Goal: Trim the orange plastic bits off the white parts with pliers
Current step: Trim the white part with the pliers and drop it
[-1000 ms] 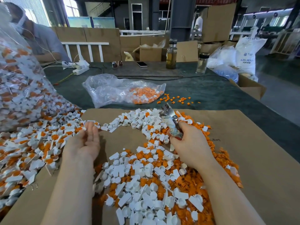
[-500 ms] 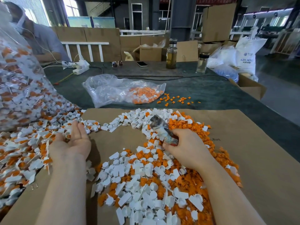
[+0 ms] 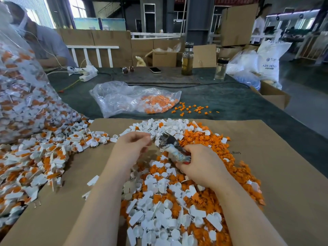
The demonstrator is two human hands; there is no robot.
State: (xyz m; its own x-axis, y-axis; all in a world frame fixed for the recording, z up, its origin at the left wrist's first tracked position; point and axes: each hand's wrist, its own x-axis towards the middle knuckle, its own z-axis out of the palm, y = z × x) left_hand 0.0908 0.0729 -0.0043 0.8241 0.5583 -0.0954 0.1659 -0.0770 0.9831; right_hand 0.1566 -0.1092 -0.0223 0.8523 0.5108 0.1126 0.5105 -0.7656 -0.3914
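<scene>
So the person's right hand (image 3: 200,164) is wrapping its fingers around the taped-up handles of a pair of worn metal pliers (image 3: 170,146), head pointing up and left. The left hand (image 3: 132,146) is sitting just beside the plier head with fingers curled in a pinch, probably on one small part, but it's too blurry to say what's actually in there. Can't tell if the plier jaws are parted either.

The uncut white plastic parts with orange bits attached (image 3: 35,157) are spilling out of a big clear plastic bag (image 3: 23,96) on the left, and the mixed heap of trimmed white pieces and orange offcuts (image 3: 168,201) is lying right under the wrists on the flat brown cardboard sheet (image 3: 275,174).

My two cents for this step: feed the part in so only the orange stub is going between the blades, cut flush to the white, keep the fingertips back, and do it over the heap so offcuts land there.
</scene>
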